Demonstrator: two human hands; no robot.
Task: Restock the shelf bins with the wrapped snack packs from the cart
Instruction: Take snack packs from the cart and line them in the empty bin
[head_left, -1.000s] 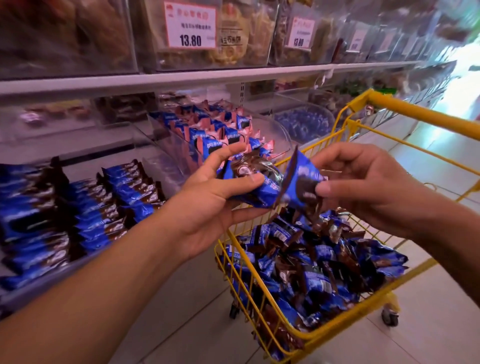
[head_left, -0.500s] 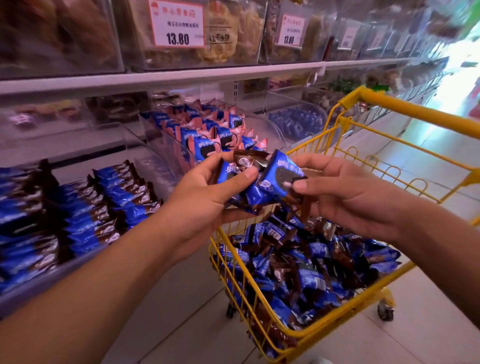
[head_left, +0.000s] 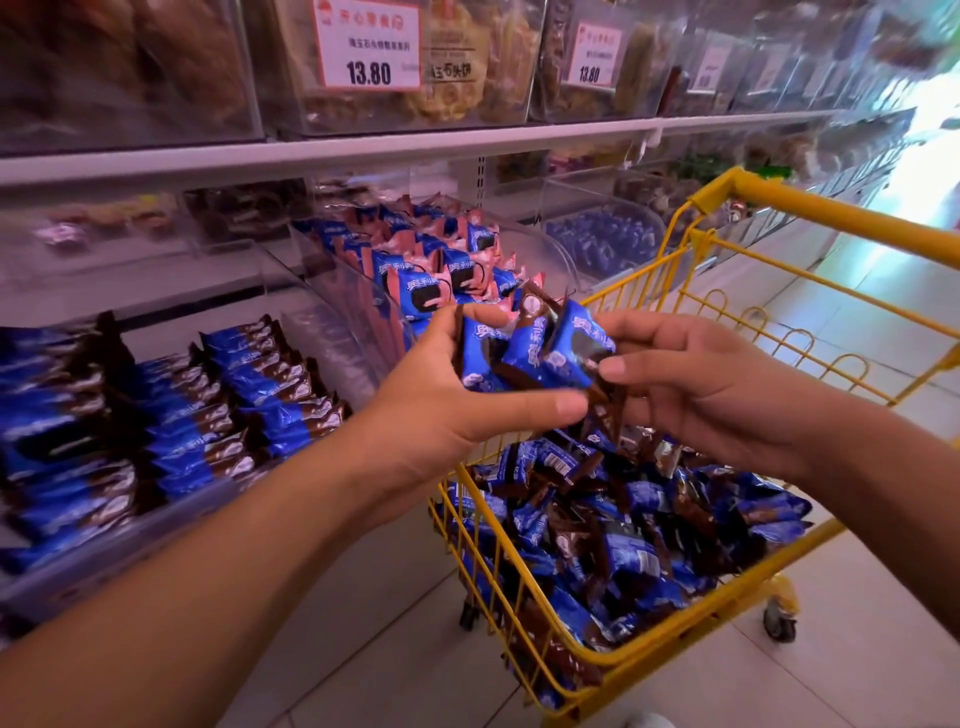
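Left hand (head_left: 447, 410) cupped under, clamped on small stack of blue-and-brown wrapped snack packs (head_left: 524, 353), likely gathering a handful; right hand (head_left: 696, 389) pinching one pack against stack; above yellow wire cart (head_left: 810, 260), beside clear shelf bins (head_left: 363, 296).

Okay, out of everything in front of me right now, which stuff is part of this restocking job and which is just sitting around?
Part of the job:
- left hand and right hand, together holding blue-and-brown packs
- yellow cart heaped with the same packs
- the bin of blue-and-brown packs on the lower shelf

Just there:
- pink-and-blue packs in the next bin
- price tag reading 13.80
- upper bins of brown snacks
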